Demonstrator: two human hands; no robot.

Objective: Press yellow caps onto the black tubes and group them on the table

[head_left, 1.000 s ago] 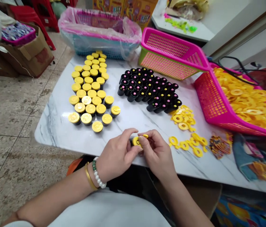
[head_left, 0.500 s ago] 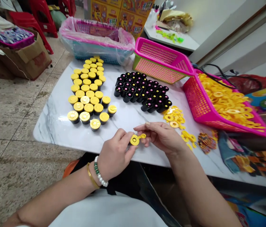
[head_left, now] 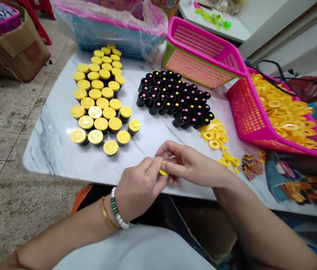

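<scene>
My left hand (head_left: 138, 187) and my right hand (head_left: 192, 165) meet at the near edge of the marble table (head_left: 48, 150). Both pinch one small yellow cap piece (head_left: 163, 172), mostly hidden by the fingers. Whether a black tube sits under it I cannot tell. To the left stands a cluster of several yellow-capped tubes (head_left: 99, 101). Behind the hands stands a group of several open black tubes with pink centres (head_left: 175, 101). Loose yellow ring caps (head_left: 217, 138) lie just right of my right hand.
A pink basket (head_left: 248, 120) full of yellow caps sits at the right. A tilted pink and green basket (head_left: 200, 56) is behind the black tubes. A blue basket lined with plastic (head_left: 110, 26) stands at the back. A cardboard box (head_left: 14, 48) rests on the floor left.
My right hand came back to my left and closed over the yellow cap, which was held open between them half a second ago. The view tilted down and closer.
</scene>
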